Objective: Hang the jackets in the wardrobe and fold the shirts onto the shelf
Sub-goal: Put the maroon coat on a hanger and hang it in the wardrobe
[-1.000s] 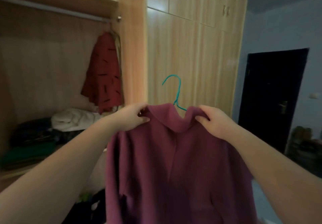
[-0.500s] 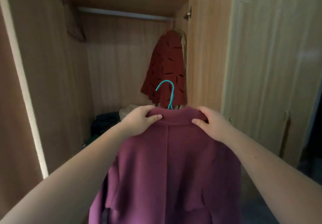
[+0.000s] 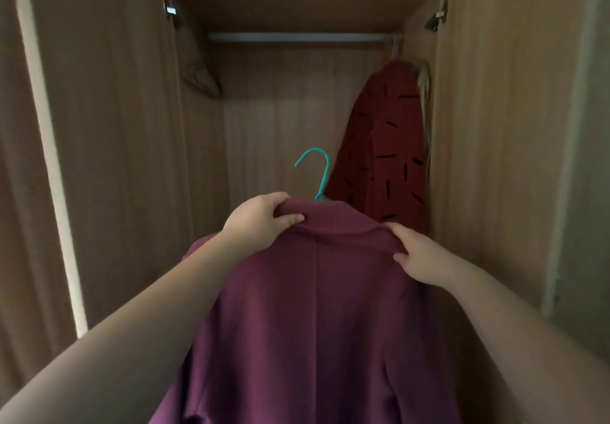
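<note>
Cloth fills both grips. The left hand (image 3: 260, 222) pinches the collar of the purple jacket (image 3: 317, 308), thumb on the near side and fingers folded over the top edge. The right hand (image 3: 419, 258) clutches the shoulder seam a little lower. The jacket hangs straight down from the two holds, its back toward the person. A teal hanger hook (image 3: 318, 172) rises from the collar just beside the left hand and well apart from the right, its open end pointing away to the left. The rail (image 3: 297, 37) lies high above and beyond both hands and runs side to side, as the jacket's shoulders do. Lifting up and forward is probably not enough, since the hook likely needs a quarter turn to cross the rail. A red jacket (image 3: 383, 159) already hangs beyond the right hand, leaving bare rail above the left.
</note>
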